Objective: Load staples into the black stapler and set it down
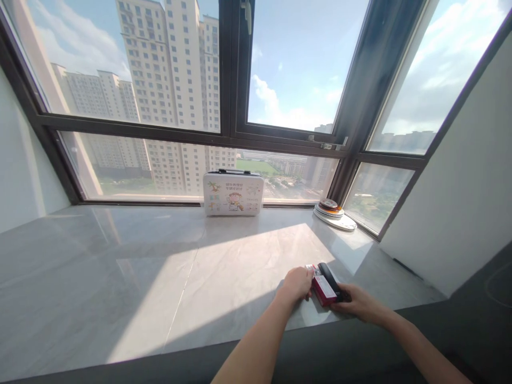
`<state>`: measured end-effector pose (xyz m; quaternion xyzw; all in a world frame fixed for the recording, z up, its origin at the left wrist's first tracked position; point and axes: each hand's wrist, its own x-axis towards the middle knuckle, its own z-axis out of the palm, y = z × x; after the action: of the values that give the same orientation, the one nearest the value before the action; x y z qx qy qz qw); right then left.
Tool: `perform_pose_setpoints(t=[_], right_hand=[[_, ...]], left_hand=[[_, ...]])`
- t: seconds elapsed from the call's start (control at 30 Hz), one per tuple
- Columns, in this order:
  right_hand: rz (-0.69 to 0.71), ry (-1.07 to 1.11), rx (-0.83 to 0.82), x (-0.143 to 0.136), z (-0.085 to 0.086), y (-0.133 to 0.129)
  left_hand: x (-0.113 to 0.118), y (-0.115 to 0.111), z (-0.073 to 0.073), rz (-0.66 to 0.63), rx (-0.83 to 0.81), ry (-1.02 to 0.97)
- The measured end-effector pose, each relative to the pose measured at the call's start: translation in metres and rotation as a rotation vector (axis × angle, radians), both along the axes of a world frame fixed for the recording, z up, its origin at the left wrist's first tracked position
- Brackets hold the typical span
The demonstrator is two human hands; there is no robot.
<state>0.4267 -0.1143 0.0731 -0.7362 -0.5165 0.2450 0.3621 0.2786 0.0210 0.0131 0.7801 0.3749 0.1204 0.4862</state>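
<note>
My left hand (296, 284) is closed, its curled fingers at a small white-and-red box (309, 267) that is partly covered by them. Beside it is a larger dark-red box (325, 292) with a white label on top. A black stapler (329, 279) lies along that box's right side. My right hand (357, 303) closes on the stapler's near end, and its fingertips reach the near corner of the red box. All of these are close together at the front right of the marble sill, and the hands hide their undersides.
A white cartoon-printed case (233, 195) with a black handle stands upright against the window. Stacked plates and lids (334, 214) sit in the right back corner. The pale marble sill (132, 288) ends at a front edge below my hands. A wall (448, 213) rises at the right.
</note>
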Motion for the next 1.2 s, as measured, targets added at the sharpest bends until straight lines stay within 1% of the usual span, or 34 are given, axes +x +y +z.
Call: perform_pose_setpoints(t=[0.1, 0.17, 0.23, 0.3, 0.33, 0.37, 0.4, 0.43, 0.5, 0.53, 0.57, 0.63, 0.67, 0.7, 0.73, 0.8, 0.87, 0.93, 1.03, 1.1, 1.13, 1.17, 1.2], right_hand=[[0.132, 0.099, -0.096, 0.010, -0.006, -0.004], [0.123, 0.129, -0.113, 0.024, -0.017, -0.011], [0.079, 0.146, -0.090, 0.038, -0.031, -0.022], [0.018, 0.125, -0.027, 0.042, -0.045, -0.033], [-0.013, 0.098, 0.011, 0.037, -0.050, -0.037], [-0.036, 0.065, 0.046, 0.027, -0.054, -0.040], [-0.040, 0.039, 0.066, 0.010, -0.056, -0.042], [-0.003, 0.020, 0.073, -0.012, -0.057, -0.041], [0.146, -0.004, 0.086, -0.066, -0.054, -0.031], [0.222, -0.002, 0.098, -0.096, -0.051, -0.023], [0.291, -0.003, 0.116, -0.125, -0.048, -0.012], [0.430, -0.110, 0.127, -0.174, -0.043, 0.011], [0.476, -0.215, 0.085, -0.193, -0.042, 0.023], [0.474, -0.326, 0.040, -0.208, -0.042, 0.034], [0.431, -0.419, 0.007, -0.219, -0.043, 0.043], [0.359, -0.545, -0.025, -0.233, -0.048, 0.055], [0.329, -0.593, -0.016, -0.237, -0.054, 0.059], [0.328, -0.605, 0.001, -0.237, -0.058, 0.058], [0.321, -0.612, 0.015, -0.236, -0.061, 0.056], [0.312, -0.617, 0.024, -0.237, -0.062, 0.056], [0.308, -0.619, 0.031, -0.237, -0.062, 0.057], [0.305, -0.620, 0.037, -0.237, -0.062, 0.057], [0.304, -0.620, 0.042, -0.237, -0.062, 0.058]], left_hand=[[-0.009, -0.005, -0.003, 0.011, -0.026, -0.043], [-0.027, -0.010, -0.005, 0.033, -0.025, -0.084], [-0.059, -0.013, -0.005, 0.069, 0.011, -0.134], [-0.105, -0.015, -0.004, 0.126, 0.081, -0.178], [-0.132, -0.016, -0.003, 0.166, 0.132, -0.194], [-0.161, -0.017, -0.003, 0.213, 0.188, -0.198], [-0.190, -0.018, -0.004, 0.263, 0.241, -0.191], [-0.218, -0.020, -0.005, 0.303, 0.290, -0.177], [-0.268, -0.024, -0.010, 0.352, 0.369, -0.123], [-0.288, -0.026, -0.014, 0.378, 0.414, -0.068], [-0.305, -0.029, -0.018, 0.409, 0.519, 0.078], [-0.329, -0.036, -0.025, 0.456, 0.658, 0.288], [-0.336, -0.039, -0.029, 0.468, 0.712, 0.367], [-0.341, -0.041, -0.032, 0.474, 0.749, 0.412], [-0.344, -0.043, -0.034, 0.474, 0.779, 0.438], [-0.347, -0.045, -0.038, 0.473, 0.826, 0.456], [-0.347, -0.045, -0.039, 0.476, 0.848, 0.455], [-0.347, -0.043, -0.036, 0.488, 0.853, 0.441], [-0.342, -0.051, -0.021, 0.538, 0.838, 0.374], [-0.332, -0.069, -0.009, 0.551, 0.758, 0.275], [-0.323, -0.083, -0.006, 0.531, 0.676, 0.206], [-0.313, -0.099, -0.004, 0.425, 0.555, 0.117], [-0.302, -0.118, -0.004, 0.289, 0.405, 0.000]])
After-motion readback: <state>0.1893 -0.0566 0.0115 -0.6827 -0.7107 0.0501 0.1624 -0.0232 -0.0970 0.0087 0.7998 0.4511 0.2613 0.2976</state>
